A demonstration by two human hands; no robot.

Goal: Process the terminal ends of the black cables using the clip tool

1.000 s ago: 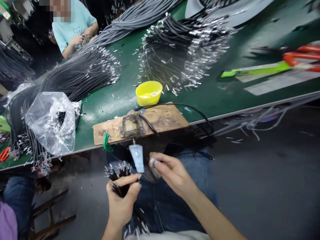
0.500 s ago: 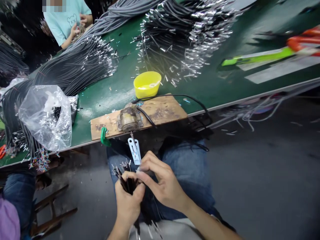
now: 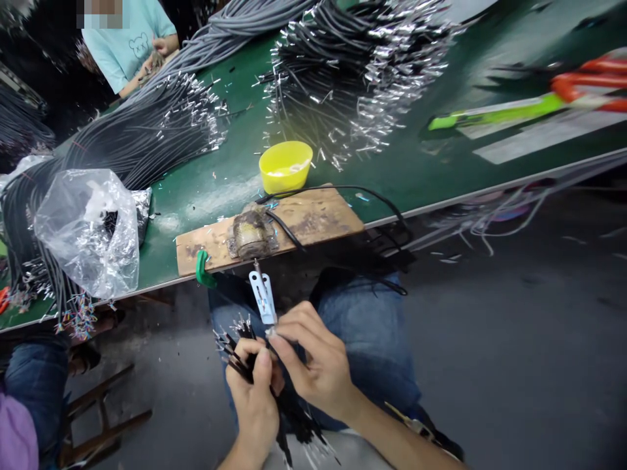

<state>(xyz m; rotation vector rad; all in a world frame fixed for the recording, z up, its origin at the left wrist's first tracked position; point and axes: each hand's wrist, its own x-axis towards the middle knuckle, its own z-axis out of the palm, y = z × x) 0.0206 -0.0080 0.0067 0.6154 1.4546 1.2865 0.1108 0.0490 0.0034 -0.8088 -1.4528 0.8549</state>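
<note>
My left hand [image 3: 255, 391] is wrapped round a bundle of black cables [image 3: 245, 349] with silvery stripped ends, held above my lap. Close beside it, thumb and fingers of my right hand [image 3: 313, 359] pinch a small silvery cable end [image 3: 270, 332]. That end is at the lower tip of a light blue clip [image 3: 263, 297]. The clip sits on a thin metal shaft, which sticks out from a small motor [image 3: 251, 234]. The motor is fixed on a wooden board [image 3: 318, 212] at the table edge.
A green clamp [image 3: 203, 269] grips the board. Behind it stand a yellow bowl [image 3: 287, 168] and heaps of black cables [image 3: 337, 72]. A plastic bag [image 3: 88, 228] lies left, an orange and green tool [image 3: 504, 111] right. Another person [image 3: 132, 49] sits across the table; someone's leg shows at lower left.
My left thumb has lifted and the bundle has spread and tilted a little. My right fingers have shifted slightly, and the silvery end shows more clearly at the clip.
</note>
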